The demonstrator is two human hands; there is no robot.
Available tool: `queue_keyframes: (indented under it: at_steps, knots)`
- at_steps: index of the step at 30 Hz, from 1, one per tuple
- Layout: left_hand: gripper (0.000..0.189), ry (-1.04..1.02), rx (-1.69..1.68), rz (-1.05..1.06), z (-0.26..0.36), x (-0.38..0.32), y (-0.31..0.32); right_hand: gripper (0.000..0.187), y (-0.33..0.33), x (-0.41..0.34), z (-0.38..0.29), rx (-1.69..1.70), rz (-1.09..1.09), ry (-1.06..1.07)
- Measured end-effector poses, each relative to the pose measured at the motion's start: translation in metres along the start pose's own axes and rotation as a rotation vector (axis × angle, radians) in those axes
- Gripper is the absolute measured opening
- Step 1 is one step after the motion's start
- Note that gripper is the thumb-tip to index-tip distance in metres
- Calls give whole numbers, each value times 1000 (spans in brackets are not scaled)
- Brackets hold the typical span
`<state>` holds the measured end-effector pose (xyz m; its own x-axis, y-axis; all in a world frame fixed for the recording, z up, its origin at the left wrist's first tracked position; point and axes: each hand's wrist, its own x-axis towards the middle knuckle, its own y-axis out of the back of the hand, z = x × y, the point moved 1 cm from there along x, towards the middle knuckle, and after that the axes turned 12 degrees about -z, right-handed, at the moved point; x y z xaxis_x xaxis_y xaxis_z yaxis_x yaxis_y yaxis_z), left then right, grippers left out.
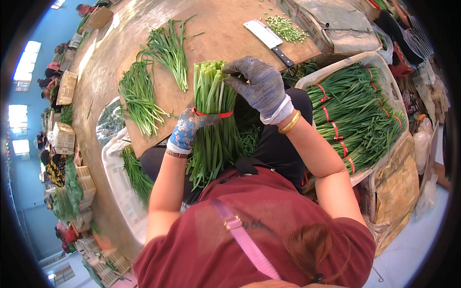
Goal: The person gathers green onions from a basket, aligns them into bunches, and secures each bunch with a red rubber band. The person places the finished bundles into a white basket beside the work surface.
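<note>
My left hand [196,124], in a blue floral glove, grips a large bunch of Chinese chives [216,136] around its middle, over a red tie [227,114]. The bunch stands upright before my lap, pale cut stems on top and green leaves hanging down. My right hand [254,81], in a grey knit glove, is curled at the upper right edge of the stems, thumb and fingertips close together; whether it pinches a stem cannot be told. On the wooden board [216,39] lie two loose piles of chives [140,97], [169,50] at the left.
A cleaver [268,39] with a black handle lies at the board's right, beside chopped stem ends [286,28]. A crate [403,108] of red-tied chive bunches stands at my right, and a white crate [115,180] with chives at my left. Other people and crates line the far left.
</note>
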<state>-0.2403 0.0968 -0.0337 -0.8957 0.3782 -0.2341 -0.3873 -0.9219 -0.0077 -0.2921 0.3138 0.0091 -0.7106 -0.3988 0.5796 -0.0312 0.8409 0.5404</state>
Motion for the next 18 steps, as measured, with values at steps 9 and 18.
queue_keyframes:
  at_steps: [9,18]
  knots:
    - [52,-5,71,99,5,3,-7,29,-8,4,-16,212,-21,-231]
    - [69,-166,-988,117,-17,25,-17,16,-20,4,2,-110,-40,-273]
